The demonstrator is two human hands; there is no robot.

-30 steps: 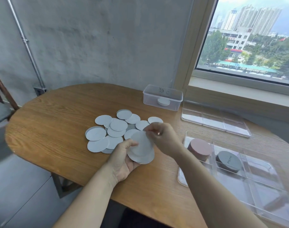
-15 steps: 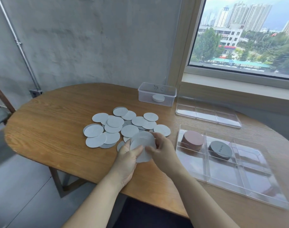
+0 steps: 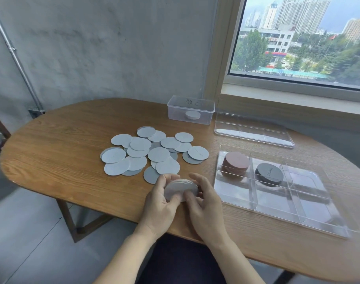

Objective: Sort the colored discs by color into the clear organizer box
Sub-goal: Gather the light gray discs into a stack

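A small stack of pale grey discs (image 3: pixel 180 187) sits between both my hands near the table's front edge. My left hand (image 3: pixel 160 206) grips its left side and my right hand (image 3: pixel 203 203) grips its right side. Several more pale and darker grey discs (image 3: pixel 152 152) lie scattered on the table behind them. To the right stands the clear organizer box (image 3: pixel 297 214), with a stack of reddish-brown discs (image 3: pixel 236 162) in its far left compartment and a stack of dark grey discs (image 3: pixel 268 174) in the far middle one.
The organizer's clear lid (image 3: pixel 252 130) lies behind it by the window sill. A small clear tub (image 3: pixel 190 109) with a pale disc stack inside stands at the table's back. The wooden table (image 3: pixel 62 160) has a rounded left end; a concrete wall lies behind.
Both hands have lowered and squared the fanned discs into a flat, even stack just above the table. The camera view has shifted down and to the right.
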